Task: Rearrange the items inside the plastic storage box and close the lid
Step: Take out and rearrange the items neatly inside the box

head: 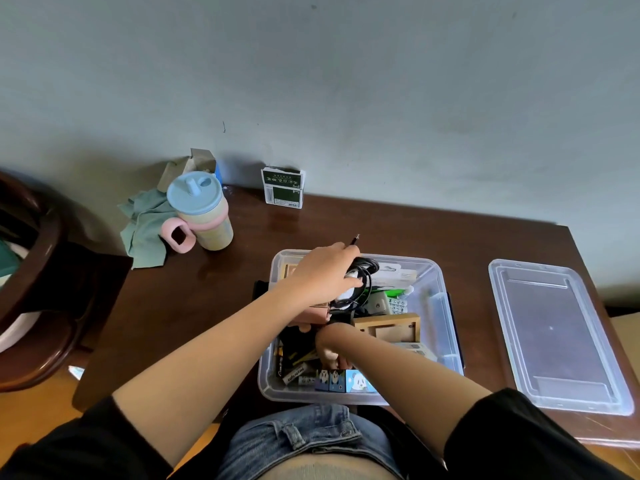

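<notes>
One dark brown wooden table (214, 306), set against a grey-green wall.

Far left: crumpled pale green cloth (145, 226); just right of it and touching, a beige plastic cup with pale blue spouted lid and pink handle (202, 216); behind both, an opened grey cardboard carton (194, 164).

Far centre, against the wall: small dark green and white packet (283, 188), upright.

Centre, near edge: clear plastic storage box (446, 306), open and crowded. Contents seen: light wooden picture frame (388, 327) at the middle; blue panda-printed cartons (349, 380) along the near wall; green and white items at the far right, too small to tell.

Left hand (322, 271), over the box's far left part: fingers curled round a coiled black cable with a white adapter (360, 285); one black plug end sticks out beyond the far wall of the box.

Right hand (330, 348), low inside the near left part of the box, fingers pointed down among dark packets; the forearm hides them, so the grip cannot be told.

Right: clear plastic lid (554, 334), flat on the table, apart from the box.
</notes>
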Demonstrator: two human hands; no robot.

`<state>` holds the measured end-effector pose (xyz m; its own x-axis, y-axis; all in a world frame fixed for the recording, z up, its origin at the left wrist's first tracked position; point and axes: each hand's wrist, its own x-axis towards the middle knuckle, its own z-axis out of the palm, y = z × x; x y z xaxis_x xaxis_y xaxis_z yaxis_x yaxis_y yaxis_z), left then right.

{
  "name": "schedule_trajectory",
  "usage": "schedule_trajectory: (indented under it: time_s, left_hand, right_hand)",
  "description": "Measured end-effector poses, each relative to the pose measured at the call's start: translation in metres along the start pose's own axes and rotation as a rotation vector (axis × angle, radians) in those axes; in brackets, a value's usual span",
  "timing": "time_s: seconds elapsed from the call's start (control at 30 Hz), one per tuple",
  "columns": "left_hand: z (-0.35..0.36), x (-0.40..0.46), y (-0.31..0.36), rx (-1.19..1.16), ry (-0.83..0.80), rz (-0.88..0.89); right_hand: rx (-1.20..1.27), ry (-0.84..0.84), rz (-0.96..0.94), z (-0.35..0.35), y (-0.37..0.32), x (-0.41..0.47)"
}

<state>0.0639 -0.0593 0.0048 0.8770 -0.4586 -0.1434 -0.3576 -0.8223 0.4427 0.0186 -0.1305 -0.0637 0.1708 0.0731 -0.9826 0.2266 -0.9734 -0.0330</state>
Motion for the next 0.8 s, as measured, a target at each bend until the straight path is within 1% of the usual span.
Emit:
schedule_trajectory:
  time_s: [0.07,0.1,0.2,0.27,0.37,0.43,0.47,0.5,0.57,0.63,0.73,0.8]
  left_hand:
    - [0.001,0.000,0.001,0.076,0.013,-0.009]
    - [0.002,0.000,0.001,0.072,0.024,-0.019]
    - [0.001,-0.008,-0.005,-0.073,0.093,-0.045]
    - [-0.002,-0.018,-0.010,-0.131,0.205,-0.043]
    - [-0.007,-0.035,-0.013,-0.197,0.430,-0.003]
    - [-0.009,-0.045,-0.009,-0.259,0.514,0.061]
    - [-0.008,-0.049,-0.006,-0.306,0.499,0.099]
    - [-0.007,-0.052,-0.002,-0.345,0.445,0.128]
    - [-0.002,-0.057,0.006,-0.374,0.276,0.144]
    - [0.004,-0.058,0.013,-0.341,0.122,0.129]
    - [0.011,-0.054,0.023,-0.296,-0.066,0.075]
    - [0.014,-0.051,0.028,-0.337,-0.082,0.053]
  right_hand:
    - [-0.031,0.080,-0.025,0.003,0.001,-0.004]
    - [-0.050,0.127,-0.047,0.004,0.002,-0.006]
    - [-0.087,0.399,-0.156,0.012,0.009,-0.013]
    - [0.016,0.551,-0.237,0.021,0.017,-0.019]
    - [0.207,0.747,-0.328,0.027,0.035,-0.039]
    - [0.419,0.818,-0.421,0.028,0.050,-0.053]
    - [0.573,0.816,-0.478,0.029,0.059,-0.060]
    - [0.749,0.797,-0.537,0.030,0.067,-0.066]
    - [1.103,0.740,-0.631,0.032,0.084,-0.075]
    - [1.375,0.660,-0.691,0.035,0.094,-0.080]
    - [1.664,0.561,-0.779,0.040,0.104,-0.083]
    - [1.714,0.549,-0.827,0.044,0.108,-0.086]
